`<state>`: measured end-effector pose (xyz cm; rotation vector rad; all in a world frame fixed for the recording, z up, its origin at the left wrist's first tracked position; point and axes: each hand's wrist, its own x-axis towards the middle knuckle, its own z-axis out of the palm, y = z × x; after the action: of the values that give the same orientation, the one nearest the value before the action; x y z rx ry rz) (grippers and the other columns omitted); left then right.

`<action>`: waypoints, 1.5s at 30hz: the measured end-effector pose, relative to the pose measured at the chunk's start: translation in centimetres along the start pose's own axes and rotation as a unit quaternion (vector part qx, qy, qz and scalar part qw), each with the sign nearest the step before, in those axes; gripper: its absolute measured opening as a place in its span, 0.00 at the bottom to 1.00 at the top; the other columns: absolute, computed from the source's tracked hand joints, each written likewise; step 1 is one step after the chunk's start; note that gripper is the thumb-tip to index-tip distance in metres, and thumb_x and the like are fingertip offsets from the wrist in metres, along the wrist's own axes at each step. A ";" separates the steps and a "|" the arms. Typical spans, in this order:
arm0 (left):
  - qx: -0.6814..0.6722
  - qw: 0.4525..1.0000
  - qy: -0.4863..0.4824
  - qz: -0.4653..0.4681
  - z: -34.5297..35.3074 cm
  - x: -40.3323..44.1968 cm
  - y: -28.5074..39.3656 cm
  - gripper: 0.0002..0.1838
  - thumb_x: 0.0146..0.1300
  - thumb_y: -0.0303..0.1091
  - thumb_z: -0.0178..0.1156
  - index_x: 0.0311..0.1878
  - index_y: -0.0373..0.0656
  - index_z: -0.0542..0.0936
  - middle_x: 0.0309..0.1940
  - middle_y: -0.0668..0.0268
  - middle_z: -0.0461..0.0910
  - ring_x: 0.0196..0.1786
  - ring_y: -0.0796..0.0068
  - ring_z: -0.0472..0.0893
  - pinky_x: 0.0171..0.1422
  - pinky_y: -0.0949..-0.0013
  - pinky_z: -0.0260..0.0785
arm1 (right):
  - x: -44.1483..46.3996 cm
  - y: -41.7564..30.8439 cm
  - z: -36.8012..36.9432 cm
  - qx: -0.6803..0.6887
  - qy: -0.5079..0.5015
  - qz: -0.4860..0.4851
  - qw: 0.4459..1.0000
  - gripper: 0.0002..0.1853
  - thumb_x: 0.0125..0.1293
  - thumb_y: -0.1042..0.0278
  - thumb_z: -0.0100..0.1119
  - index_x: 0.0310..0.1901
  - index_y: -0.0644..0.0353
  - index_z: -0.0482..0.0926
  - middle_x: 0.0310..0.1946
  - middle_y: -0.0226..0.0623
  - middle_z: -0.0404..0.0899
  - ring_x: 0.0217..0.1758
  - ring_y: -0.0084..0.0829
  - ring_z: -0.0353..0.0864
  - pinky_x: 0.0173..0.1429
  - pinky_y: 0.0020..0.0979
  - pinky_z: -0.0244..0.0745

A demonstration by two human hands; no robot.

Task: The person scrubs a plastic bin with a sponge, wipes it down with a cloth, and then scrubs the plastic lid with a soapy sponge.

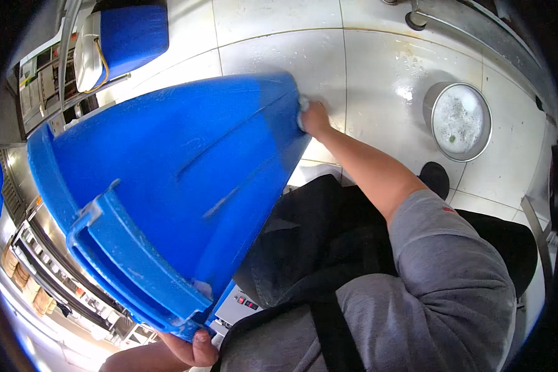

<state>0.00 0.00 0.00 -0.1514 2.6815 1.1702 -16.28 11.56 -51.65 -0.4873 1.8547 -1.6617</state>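
A large blue plastic bin lies tilted on its side across the left and middle of the head view. Its handled rim faces the lower left and its base points to the upper right. My left hand is closed on the rim at the bottom of the view, thumb on the outside. At the far end, my right hand presses a pale, greyish scrubbing pad against the base; its exact kind is blurred. Part of the bin's base looks wet and darker.
A round metal pot of foamy water stands on the white tiled floor at the right. A blue cooler with a white lid is at the upper left. Metal rails run along the upper right; shelving stands at the left.
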 end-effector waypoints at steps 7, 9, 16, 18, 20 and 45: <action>0.081 0.994 0.073 -0.029 -3.0 -4.9 -2.6 0.48 0.66 0.46 0.55 0.76 0.29 0.39 0.74 0.39 0.47 0.71 0.45 0.58 0.73 0.44 0.49 | -8.4 -12.6 4.7 0.011 0.268 0.027 0.963 0.20 0.61 0.73 0.56 0.55 0.67 0.69 0.54 0.62 0.69 0.54 0.54 0.75 0.59 0.48 0.72; 0.126 0.983 0.131 -0.006 -3.4 -6.0 -3.1 0.48 0.65 0.47 0.57 0.76 0.29 0.43 0.74 0.39 0.49 0.72 0.44 0.58 0.74 0.44 0.49 | -5.3 -6.2 5.1 0.052 0.259 0.151 0.953 0.19 0.62 0.70 0.53 0.55 0.65 0.70 0.52 0.61 0.71 0.52 0.54 0.75 0.58 0.47 0.72; 0.171 0.942 0.284 -0.056 -4.1 -8.6 -3.4 0.48 0.60 0.48 0.63 0.75 0.31 0.52 0.73 0.38 0.54 0.71 0.42 0.59 0.74 0.42 0.49 | -3.8 -14.3 -0.5 -0.005 0.209 0.111 0.972 0.10 0.56 0.75 0.59 0.40 0.67 0.77 0.49 0.60 0.74 0.45 0.56 0.79 0.47 0.50 0.78; 0.157 0.939 0.296 -0.083 -3.6 -8.2 -2.8 0.50 0.58 0.48 0.65 0.76 0.31 0.51 0.73 0.38 0.55 0.71 0.42 0.60 0.74 0.42 0.50 | -4.5 -14.6 0.4 -0.055 0.243 0.055 0.967 0.10 0.57 0.75 0.59 0.40 0.69 0.74 0.47 0.59 0.74 0.45 0.57 0.80 0.49 0.50 0.78; 0.143 0.940 0.296 -0.090 -3.2 -7.2 -2.5 0.51 0.58 0.48 0.65 0.76 0.31 0.51 0.73 0.38 0.55 0.71 0.42 0.61 0.74 0.43 0.50 | -1.4 -10.5 -1.0 -0.062 0.241 0.045 0.968 0.11 0.57 0.76 0.58 0.42 0.70 0.74 0.47 0.59 0.73 0.44 0.57 0.80 0.50 0.49 0.78; 0.129 0.982 0.119 -0.075 -0.8 -3.5 -4.2 0.49 0.58 0.41 0.62 0.74 0.26 0.46 0.69 0.36 0.57 0.68 0.41 0.64 0.73 0.44 0.52 | 2.9 -6.2 -1.8 -0.041 0.252 0.168 0.952 0.23 0.58 0.82 0.51 0.56 0.58 0.76 0.51 0.53 0.77 0.58 0.52 0.74 0.63 0.44 0.71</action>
<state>4.06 -3.40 -1.62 -0.4710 2.9356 0.7970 -20.37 10.18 -46.01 0.2469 2.2183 -1.5701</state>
